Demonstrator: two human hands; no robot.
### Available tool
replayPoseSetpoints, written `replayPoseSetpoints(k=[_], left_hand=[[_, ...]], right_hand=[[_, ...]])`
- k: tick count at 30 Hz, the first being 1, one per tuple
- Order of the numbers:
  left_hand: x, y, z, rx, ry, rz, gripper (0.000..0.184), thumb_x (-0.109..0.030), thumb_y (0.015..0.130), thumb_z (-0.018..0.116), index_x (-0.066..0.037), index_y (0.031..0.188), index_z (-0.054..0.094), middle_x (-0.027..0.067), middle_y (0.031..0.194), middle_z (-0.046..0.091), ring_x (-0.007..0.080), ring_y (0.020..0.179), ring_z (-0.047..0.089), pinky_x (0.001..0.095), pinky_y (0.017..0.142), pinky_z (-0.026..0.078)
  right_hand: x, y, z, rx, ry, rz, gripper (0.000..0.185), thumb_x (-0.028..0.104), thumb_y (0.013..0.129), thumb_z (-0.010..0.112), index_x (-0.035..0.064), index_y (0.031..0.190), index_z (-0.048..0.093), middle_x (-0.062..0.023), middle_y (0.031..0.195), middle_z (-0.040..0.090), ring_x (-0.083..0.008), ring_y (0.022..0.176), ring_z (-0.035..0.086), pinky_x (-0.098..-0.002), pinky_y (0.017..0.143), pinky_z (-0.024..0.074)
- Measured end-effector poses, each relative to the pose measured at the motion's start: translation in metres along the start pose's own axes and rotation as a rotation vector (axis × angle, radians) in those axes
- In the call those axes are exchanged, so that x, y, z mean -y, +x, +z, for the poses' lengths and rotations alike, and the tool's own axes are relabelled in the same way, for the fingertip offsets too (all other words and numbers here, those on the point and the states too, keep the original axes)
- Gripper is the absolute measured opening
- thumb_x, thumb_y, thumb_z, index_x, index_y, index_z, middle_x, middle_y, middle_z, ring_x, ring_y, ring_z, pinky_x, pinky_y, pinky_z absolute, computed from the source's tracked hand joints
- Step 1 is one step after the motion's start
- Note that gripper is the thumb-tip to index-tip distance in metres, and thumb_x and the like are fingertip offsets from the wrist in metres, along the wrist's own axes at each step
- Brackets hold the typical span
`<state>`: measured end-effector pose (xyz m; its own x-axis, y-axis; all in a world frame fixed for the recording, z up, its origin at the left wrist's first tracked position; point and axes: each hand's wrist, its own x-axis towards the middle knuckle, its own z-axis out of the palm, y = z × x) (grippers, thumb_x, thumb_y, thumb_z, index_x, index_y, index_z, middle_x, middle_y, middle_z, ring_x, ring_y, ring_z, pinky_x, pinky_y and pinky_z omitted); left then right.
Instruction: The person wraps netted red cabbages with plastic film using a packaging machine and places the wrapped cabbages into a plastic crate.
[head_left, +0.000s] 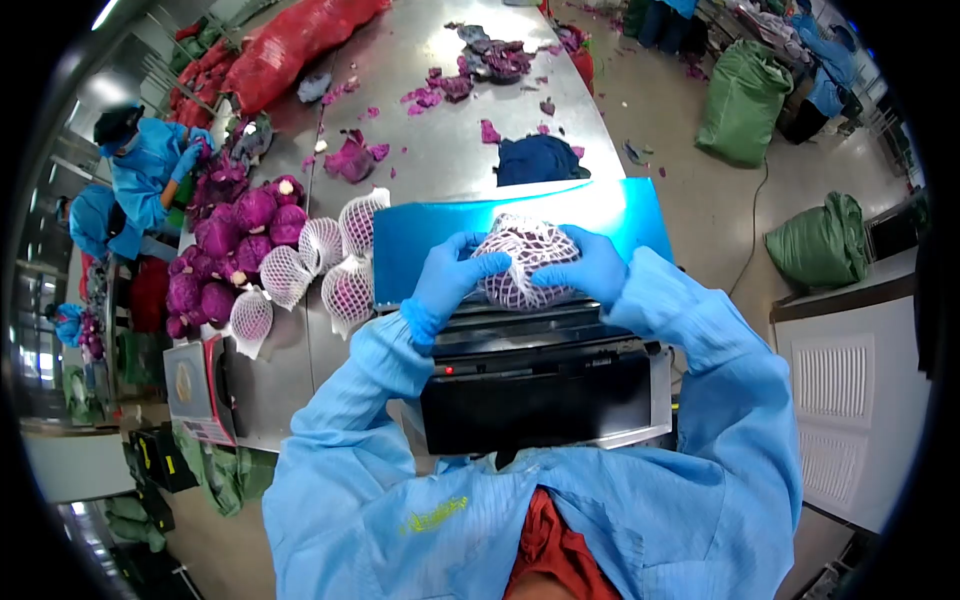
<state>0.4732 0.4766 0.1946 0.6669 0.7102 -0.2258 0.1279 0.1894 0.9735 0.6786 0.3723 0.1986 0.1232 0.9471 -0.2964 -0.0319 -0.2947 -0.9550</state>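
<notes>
A red cabbage point(520, 262) in a white foam net is between my two blue-gloved hands. My left hand point(448, 276) grips it from the left, thumb pressed on the net's top. From the right, my right hand point(594, 270) closes around it, with its thumb also on the net. The cabbage is over the near edge of a shiny blue sheet point(420, 235), part of or lying on a machine with dark rollers point(500, 330) and a black front panel point(540, 395). The cabbage's underside is hidden.
Several netted cabbages point(350, 290) lie left of the blue sheet, beside a pile of bare red cabbages point(215, 235). Torn leaves point(490, 60) and a dark blue cloth point(535, 160) lie on the metal table point(420, 150). Green sacks point(742, 105) stand right; people in blue point(145, 170) work left.
</notes>
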Motion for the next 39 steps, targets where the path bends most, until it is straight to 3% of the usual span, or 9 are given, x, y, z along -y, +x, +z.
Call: replayPoseSetpoints(k=[7, 12, 16, 20, 21, 24, 28, 33, 39], left_hand=[[0.001, -0.105, 0.027, 0.127, -0.245, -0.437, 0.049, -0.041, 0.084, 0.065, 0.003, 0.104, 0.061, 0.0075, 0.089, 0.064, 0.0111, 0.076, 0.061, 0.0247, 0.064, 0.051], [0.096, -0.144, 0.043, 0.101, -0.256, -0.729, 0.055, -0.052, 0.083, 0.061, 0.0, 0.098, 0.064, 0.0068, 0.079, 0.066, 0.0117, 0.056, 0.06, 0.0224, 0.047, 0.049], [0.092, -0.14, 0.047, 0.06, -0.248, -0.797, 0.056, -0.052, 0.085, 0.058, 0.002, 0.092, 0.066, 0.0069, 0.073, 0.066, 0.0141, 0.054, 0.062, 0.0224, 0.045, 0.049], [0.088, -0.167, 0.038, 0.109, -0.004, -0.535, 0.056, -0.041, 0.082, 0.066, 0.004, 0.113, 0.054, 0.0127, 0.099, 0.062, 0.0197, 0.084, 0.062, 0.0305, 0.071, 0.052], [0.085, -0.177, 0.036, 0.067, 0.045, -0.428, 0.058, -0.037, 0.08, 0.069, 0.004, 0.118, 0.051, 0.0142, 0.106, 0.06, 0.0218, 0.093, 0.061, 0.0333, 0.079, 0.052], [0.073, -0.192, 0.011, 0.183, 0.514, 0.126, 0.067, -0.024, 0.073, 0.074, 0.001, 0.126, 0.043, 0.0157, 0.123, 0.05, 0.0287, 0.114, 0.049, 0.0394, 0.094, 0.043], [0.104, -0.201, 0.003, 0.202, 1.071, 0.404, 0.059, -0.011, 0.066, 0.069, -0.003, 0.121, 0.049, 0.0144, 0.122, 0.049, 0.0335, 0.108, 0.049, 0.0409, 0.088, 0.044], [0.112, -0.198, 0.006, 0.023, 1.015, 0.589, 0.03, -0.011, 0.069, 0.065, -0.007, 0.099, 0.065, 0.0051, 0.106, 0.061, 0.0276, 0.097, 0.054, 0.0387, 0.084, 0.043], [0.084, -0.21, 0.008, -0.099, 0.857, 0.695, 0.009, -0.007, 0.074, 0.069, -0.007, 0.082, 0.064, 0.0067, 0.1, 0.063, 0.0251, 0.093, 0.056, 0.033, 0.081, 0.043]], right_hand=[[0.018, -0.11, 0.034, 0.188, 0.339, 0.388, 0.044, 0.021, 0.082, 0.07, -0.0013, 0.117, 0.057, -0.0127, 0.108, 0.065, -0.0169, 0.092, 0.064, -0.029, 0.083, 0.0508], [-0.077, -0.141, 0.049, 0.225, -0.002, 0.583, 0.059, 0.049, 0.083, 0.062, 0.0013, 0.117, 0.06, -0.0134, 0.101, 0.067, -0.0172, 0.088, 0.064, -0.0274, 0.08, 0.0506], [-0.069, -0.148, 0.045, 0.164, 0.109, 0.603, 0.059, 0.044, 0.083, 0.064, 0.0022, 0.124, 0.054, -0.0118, 0.103, 0.066, -0.0167, 0.088, 0.063, -0.0275, 0.081, 0.0497], [-0.076, -0.172, 0.019, 0.135, -0.516, -0.081, 0.075, 0.031, 0.072, 0.075, 0.0041, 0.134, 0.042, -0.0198, 0.125, 0.049, -0.0285, 0.112, 0.052, -0.0358, 0.095, 0.0424], [-0.07, -0.173, 0.008, 0.233, -0.541, -0.077, 0.09, 0.029, 0.066, 0.078, 0.0057, 0.14, 0.033, -0.0206, 0.134, 0.038, -0.0341, 0.124, 0.04, -0.0406, 0.103, 0.0344], [-0.079, -0.178, -0.011, 0.302, -0.879, -0.245, 0.096, 0.031, 0.064, 0.078, 0.0074, 0.142, 0.028, -0.0198, 0.135, 0.037, -0.0364, 0.125, 0.037, -0.0433, 0.104, 0.0317], [-0.126, -0.184, -0.008, 0.247, -1.195, -0.299, 0.089, 0.025, 0.062, 0.075, 0.0102, 0.139, 0.034, -0.0145, 0.137, 0.038, -0.0362, 0.123, 0.038, -0.045, 0.1, 0.0353], [-0.168, -0.178, -0.024, 0.174, -1.176, -0.793, 0.036, 0.009, 0.067, 0.066, 0.0081, 0.103, 0.059, -0.008, 0.11, 0.06, -0.0346, 0.109, 0.052, -0.045, 0.08, 0.046], [-0.114, -0.214, -0.018, 0.059, -0.793, -0.693, 0.027, -0.001, 0.073, 0.062, 0.0057, 0.1, 0.061, -0.0097, 0.104, 0.06, -0.0323, 0.105, 0.055, -0.0426, 0.087, 0.0429]])
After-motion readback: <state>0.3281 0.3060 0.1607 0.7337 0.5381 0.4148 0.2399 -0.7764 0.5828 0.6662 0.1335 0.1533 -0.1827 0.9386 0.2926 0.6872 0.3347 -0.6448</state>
